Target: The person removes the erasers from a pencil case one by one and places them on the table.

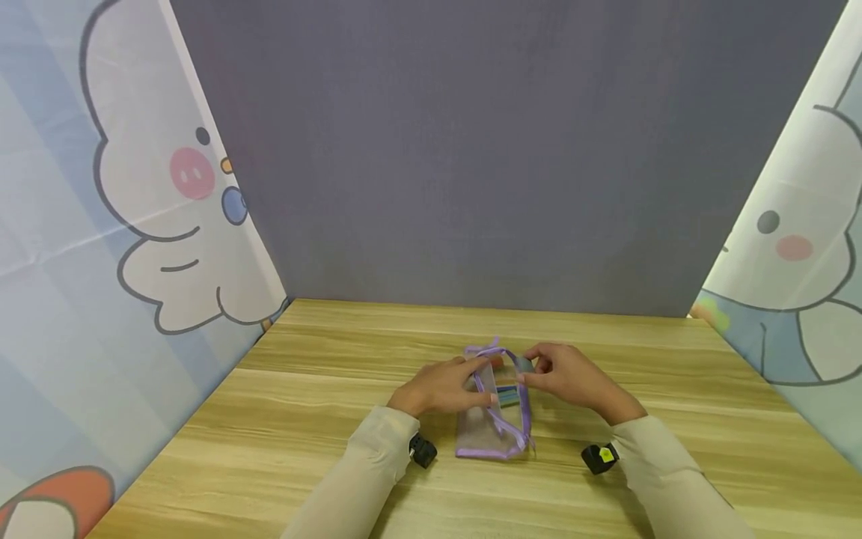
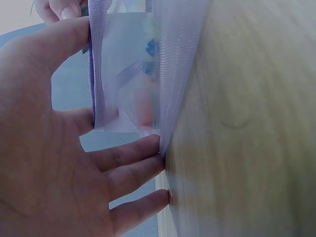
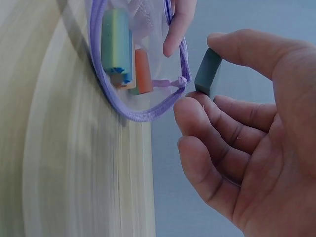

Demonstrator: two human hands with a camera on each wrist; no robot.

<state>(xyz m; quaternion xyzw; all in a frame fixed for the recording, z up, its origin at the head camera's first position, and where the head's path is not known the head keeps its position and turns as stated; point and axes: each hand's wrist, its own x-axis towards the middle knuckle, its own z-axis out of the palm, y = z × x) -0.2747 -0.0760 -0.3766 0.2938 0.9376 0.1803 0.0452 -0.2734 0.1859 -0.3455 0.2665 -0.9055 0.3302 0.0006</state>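
A see-through mesh pouch [image 1: 481, 436] with purple edging and a zip lies on the table, its mouth gaping toward the right. At its mouth my left hand [image 1: 441, 385] rests with thumb and index finger spread against the purple rim [image 2: 98, 74], the other fingers stretched along the mesh side. Just right of the mouth, my right hand [image 1: 572, 376] pinches a small dark green-grey rectangular block [image 3: 208, 71] between thumb and fingertips. Inside the pouch sit a green and yellow block [image 3: 113, 42], an orange block [image 3: 143, 71] and something blue, partly hidden.
A wood-grain table [image 1: 323, 449] lies under both hands. A grey backdrop [image 1: 444, 165] stands behind it, with cartoon-printed curtains [image 1: 54, 314] at either side. Black wrist cameras [image 1: 423, 451] sit near both cuffs.
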